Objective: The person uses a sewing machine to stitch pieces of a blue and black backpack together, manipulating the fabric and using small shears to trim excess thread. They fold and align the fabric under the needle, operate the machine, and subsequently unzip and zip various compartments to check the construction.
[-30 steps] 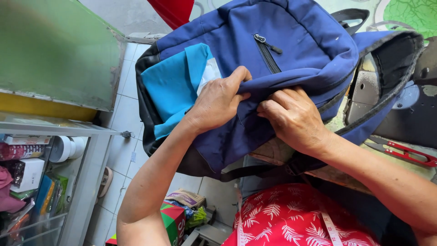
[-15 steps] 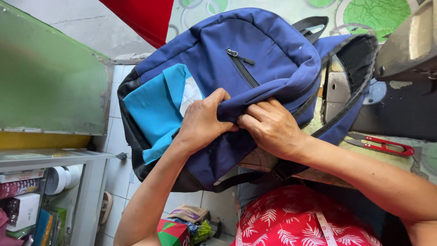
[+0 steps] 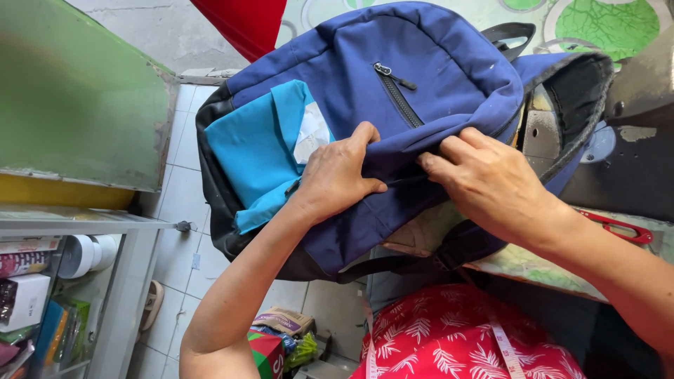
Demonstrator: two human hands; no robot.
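A dark blue backpack (image 3: 393,49) lies on its side over the edge of a patterned table, with a light blue side pocket (image 3: 253,151) facing left and a black zipper (image 3: 397,91) on its front. My left hand (image 3: 337,175) grips a fold of the blue fabric just right of the light blue pocket. My right hand (image 3: 488,179) pinches the same fold from the right, fingertips close to my left thumb. A padded black strap (image 3: 579,91) curls at the backpack's right.
Red-handled scissors (image 3: 621,228) lie on the table (image 3: 597,28) at the right. A green panel (image 3: 77,105) and a shelf with boxes and a white roll (image 3: 84,256) stand at the left. Red patterned cloth (image 3: 456,337) covers my lap; packets lie on the tiled floor below.
The backpack has shifted right and lower in view. Both hands keep hold of the fold, my right hand sliding slightly right along it.
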